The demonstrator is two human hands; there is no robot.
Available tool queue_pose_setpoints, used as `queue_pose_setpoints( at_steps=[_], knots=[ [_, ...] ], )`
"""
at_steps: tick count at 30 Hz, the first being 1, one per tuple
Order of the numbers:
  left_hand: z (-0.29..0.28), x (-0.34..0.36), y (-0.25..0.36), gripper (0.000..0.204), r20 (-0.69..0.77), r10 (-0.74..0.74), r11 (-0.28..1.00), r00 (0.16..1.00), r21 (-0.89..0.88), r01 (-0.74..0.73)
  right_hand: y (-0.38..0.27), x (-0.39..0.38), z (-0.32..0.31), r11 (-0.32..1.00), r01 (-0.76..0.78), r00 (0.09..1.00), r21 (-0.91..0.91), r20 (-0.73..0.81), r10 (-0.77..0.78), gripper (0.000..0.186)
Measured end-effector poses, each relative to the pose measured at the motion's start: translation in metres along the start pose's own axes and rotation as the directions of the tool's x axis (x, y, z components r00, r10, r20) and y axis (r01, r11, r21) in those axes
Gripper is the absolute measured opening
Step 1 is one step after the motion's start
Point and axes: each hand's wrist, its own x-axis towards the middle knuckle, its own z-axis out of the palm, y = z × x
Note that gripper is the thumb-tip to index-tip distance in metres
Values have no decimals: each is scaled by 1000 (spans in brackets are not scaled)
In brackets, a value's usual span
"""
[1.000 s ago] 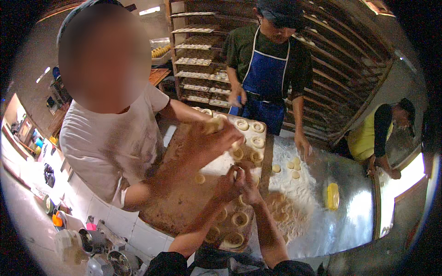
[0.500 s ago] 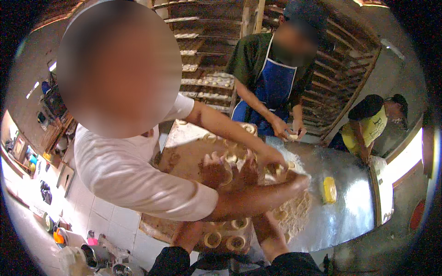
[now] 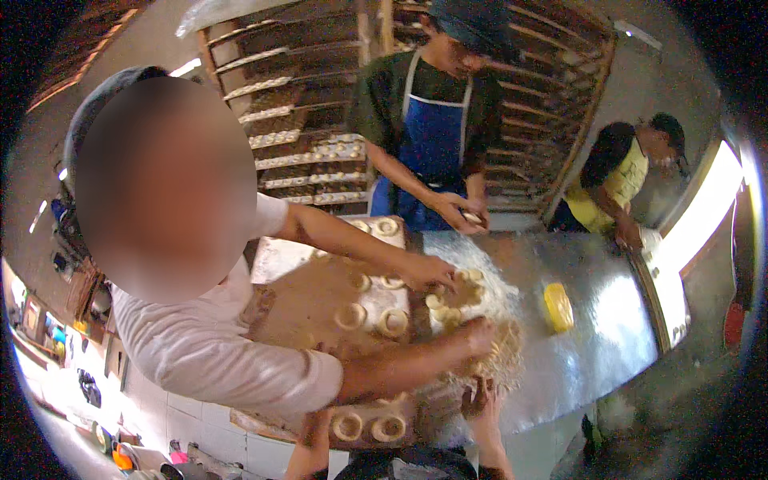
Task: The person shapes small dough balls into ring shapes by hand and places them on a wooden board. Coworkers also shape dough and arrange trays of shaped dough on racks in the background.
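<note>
No words or numbers can be read. Between two and three o'clock, dark marks are borne by a co-worker's yellow shirt (image 3: 624, 182), too blurred to be made out; on the yellow packet (image 3: 558, 308), toward four o'clock, nothing can be deciphered.

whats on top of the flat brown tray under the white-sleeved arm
Ring-shaped pale dough pieces lie on the flat brown tray, some near its lower edge. A co-worker's white-sleeved arm crosses above; whatever sits behind that arm is covered.
</note>
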Motion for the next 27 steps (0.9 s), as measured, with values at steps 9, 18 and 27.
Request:
queue_pose_setpoints(
  at_steps=[9, 18, 27],
  knots=[
    [13, -74, 115, 22, 105, -143, 900, 984, -400, 174, 78, 24, -13, 986, -53, 997, 160, 69, 43, 46],
    [-9, -51, 260, 22, 414, -79, 919, 907, -321, 227, 56, 72, 5, 951, 176, 965, 256, 147, -218, 27],
    [-39, -61, 313, 26, 503, -51, 534, 863, -716, 449, 68, 70, -103, 573, -302, 816, 762, 518, -258, 33]
  ],
)
